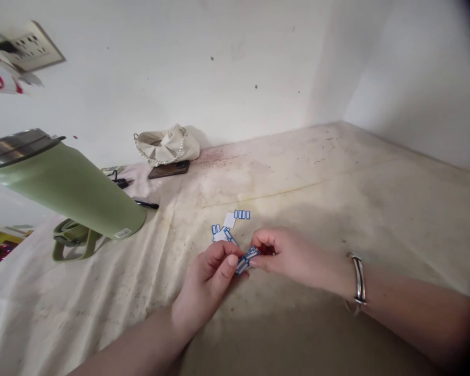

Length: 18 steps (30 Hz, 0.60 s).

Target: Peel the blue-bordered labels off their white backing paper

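Hands at frame centre: left hand [209, 279] and right hand [293, 256] both pinch a small strip of blue-bordered white labels [246, 260] between fingertips, just above the stained cream cloth-covered worktop [337, 183]. More loose blue-bordered labels [229, 225] lie just behind. Tall green steel-lidded tumbler [62, 185] left. Beige pearl-handled pouch [166, 144] and dark phone [169, 168] rear, black pen [145, 204] nearby. Silver bangle [358, 284] on right wrist.

Both forearms were bare and sleeveless; a silver bangle [359, 284] circled the right wrist, at four o'clock.
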Each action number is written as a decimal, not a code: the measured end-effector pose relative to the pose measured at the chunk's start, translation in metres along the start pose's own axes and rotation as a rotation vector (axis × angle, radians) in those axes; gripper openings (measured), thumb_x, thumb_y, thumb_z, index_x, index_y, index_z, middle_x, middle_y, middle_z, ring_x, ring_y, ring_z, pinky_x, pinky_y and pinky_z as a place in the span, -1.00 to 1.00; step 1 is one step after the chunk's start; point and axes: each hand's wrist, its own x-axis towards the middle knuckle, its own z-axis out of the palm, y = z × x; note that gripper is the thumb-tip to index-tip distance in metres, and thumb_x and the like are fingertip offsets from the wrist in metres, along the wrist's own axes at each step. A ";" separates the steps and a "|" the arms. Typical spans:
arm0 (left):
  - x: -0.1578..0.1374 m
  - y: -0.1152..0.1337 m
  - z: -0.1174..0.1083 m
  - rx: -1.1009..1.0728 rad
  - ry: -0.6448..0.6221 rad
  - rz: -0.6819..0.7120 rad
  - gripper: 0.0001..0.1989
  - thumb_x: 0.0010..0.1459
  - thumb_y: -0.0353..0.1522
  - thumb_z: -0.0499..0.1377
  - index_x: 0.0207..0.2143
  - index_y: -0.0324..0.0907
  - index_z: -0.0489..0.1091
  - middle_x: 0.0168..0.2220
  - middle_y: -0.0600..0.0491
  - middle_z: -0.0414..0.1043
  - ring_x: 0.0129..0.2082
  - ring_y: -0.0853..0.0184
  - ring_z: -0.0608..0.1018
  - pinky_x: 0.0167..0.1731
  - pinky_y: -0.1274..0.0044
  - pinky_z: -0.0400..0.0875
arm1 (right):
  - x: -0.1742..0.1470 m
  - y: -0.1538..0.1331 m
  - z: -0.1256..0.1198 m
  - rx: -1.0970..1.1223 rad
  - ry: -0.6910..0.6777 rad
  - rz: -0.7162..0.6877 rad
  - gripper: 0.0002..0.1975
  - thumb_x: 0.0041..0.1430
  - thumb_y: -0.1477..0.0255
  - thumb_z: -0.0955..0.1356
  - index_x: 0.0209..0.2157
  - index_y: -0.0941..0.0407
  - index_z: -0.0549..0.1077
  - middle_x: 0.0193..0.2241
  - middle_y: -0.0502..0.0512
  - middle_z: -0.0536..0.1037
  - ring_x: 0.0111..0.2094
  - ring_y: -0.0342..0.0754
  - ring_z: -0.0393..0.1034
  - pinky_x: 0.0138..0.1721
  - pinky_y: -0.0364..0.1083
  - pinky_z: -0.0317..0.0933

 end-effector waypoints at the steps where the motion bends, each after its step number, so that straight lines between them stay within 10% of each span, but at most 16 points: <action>1: 0.000 0.000 0.000 0.007 -0.005 -0.004 -0.83 0.12 -0.25 0.13 -0.31 -0.18 0.35 -0.40 0.07 0.42 -0.43 0.41 0.44 -0.41 0.57 0.31 | 0.000 0.000 0.000 -0.008 0.002 -0.005 -0.89 0.02 0.38 0.34 -0.48 0.13 0.37 -0.57 -0.09 0.38 -0.53 -0.21 0.21 -0.54 -0.22 0.04; 10: 0.004 0.006 0.004 -0.108 0.018 -0.076 -0.87 0.08 -0.34 0.19 -0.34 -0.18 0.29 -0.38 0.06 0.46 -0.41 0.42 0.48 -0.38 0.58 0.34 | -0.007 -0.014 0.000 -0.152 0.066 -0.329 -0.56 0.03 0.51 0.37 -0.01 0.04 0.31 -0.18 0.04 0.48 -0.30 -0.12 0.37 -0.28 -0.14 0.21; 18: 0.004 0.006 0.005 -0.144 0.083 -0.099 -0.83 0.00 -0.34 0.25 -0.40 -0.22 0.33 -0.46 0.08 0.45 -0.51 0.44 0.46 -0.44 0.57 0.37 | -0.007 -0.015 -0.003 -0.228 0.100 -0.357 -0.94 0.11 0.49 0.32 -0.33 0.11 0.41 -0.47 -0.04 0.45 -0.46 -0.18 0.29 -0.46 -0.20 0.11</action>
